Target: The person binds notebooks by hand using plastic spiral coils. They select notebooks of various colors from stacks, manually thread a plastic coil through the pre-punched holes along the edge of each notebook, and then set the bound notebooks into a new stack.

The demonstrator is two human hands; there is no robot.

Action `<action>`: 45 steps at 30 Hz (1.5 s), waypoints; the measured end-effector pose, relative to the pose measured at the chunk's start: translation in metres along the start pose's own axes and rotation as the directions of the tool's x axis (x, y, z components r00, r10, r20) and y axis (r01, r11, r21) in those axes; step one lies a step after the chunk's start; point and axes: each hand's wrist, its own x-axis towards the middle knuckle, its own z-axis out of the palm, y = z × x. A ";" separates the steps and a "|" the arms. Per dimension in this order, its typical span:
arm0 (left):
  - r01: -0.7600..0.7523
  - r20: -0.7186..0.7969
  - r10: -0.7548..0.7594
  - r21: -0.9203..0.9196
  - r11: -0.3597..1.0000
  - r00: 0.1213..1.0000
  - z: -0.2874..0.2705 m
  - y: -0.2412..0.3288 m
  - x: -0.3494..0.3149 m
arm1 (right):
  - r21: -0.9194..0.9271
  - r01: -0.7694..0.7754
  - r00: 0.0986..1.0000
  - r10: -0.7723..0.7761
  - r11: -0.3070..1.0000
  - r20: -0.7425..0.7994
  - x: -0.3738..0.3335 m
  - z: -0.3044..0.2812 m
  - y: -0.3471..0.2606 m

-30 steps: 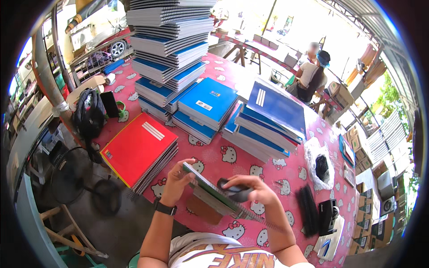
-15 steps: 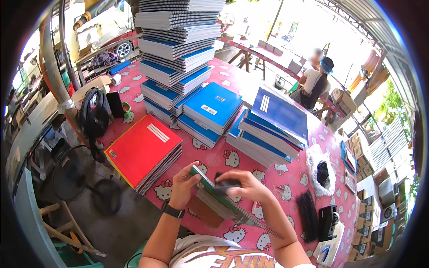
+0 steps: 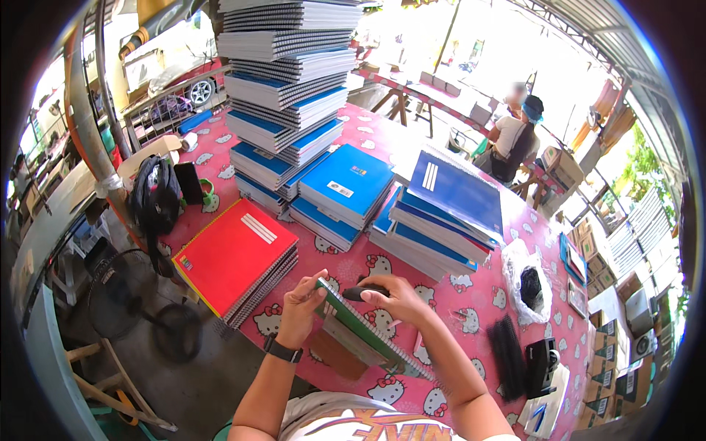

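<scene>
Tilted on its edge over the table, a green spiral notebook [image 3: 360, 323] is pinched at its upper corner by my left hand [image 3: 301, 309], which is closed. My right hand [image 3: 397, 298] is curled round a small black tool [image 3: 356, 292] beside the notebook's bound edge; the tool's exact kind is hard to make out. The notebook's lower end is near my right forearm. A flat brown piece [image 3: 334, 353] shows beneath it. Left of my hands lies a stack of red spiral notebooks [image 3: 237, 250]. Beyond them are blue notebooks [image 3: 346, 176] and a stack topped by a dark blue notebook [image 3: 456, 192].
A tall stack of spiral notebooks [image 3: 283, 81] rises at the back. On the right are a plastic bag [image 3: 540, 294] with black contents, black binding coils [image 3: 505, 356] and a black desktop device [image 3: 540, 365]. A fan [image 3: 121, 294] stands left; people sit at a far table.
My right hand has shifted slightly up and left with the black tool along the notebook's bound edge. The left hand keeps its hold; the whole view has shifted slightly.
</scene>
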 end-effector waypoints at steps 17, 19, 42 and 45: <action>-0.276 0.420 0.188 0.159 0.948 0.888 0.071 0.040 -0.010 | -0.357 0.250 0.885 -0.362 0.900 -0.293 -0.074 -0.003 -0.072; -0.271 0.436 0.168 0.186 0.944 0.884 0.079 0.039 -0.014 | -0.516 0.190 0.837 -0.413 0.835 -0.360 -0.081 0.002 -0.072; -0.316 0.224 0.224 0.608 0.729 0.948 0.065 0.047 -0.036 | -0.660 0.156 0.763 -0.514 0.735 -0.392 -0.096 0.018 -0.089; -0.238 -0.324 0.393 0.426 0.873 0.861 0.007 0.080 -0.004 | -0.693 0.050 0.449 -0.636 0.719 -0.628 -0.123 -0.015 -0.063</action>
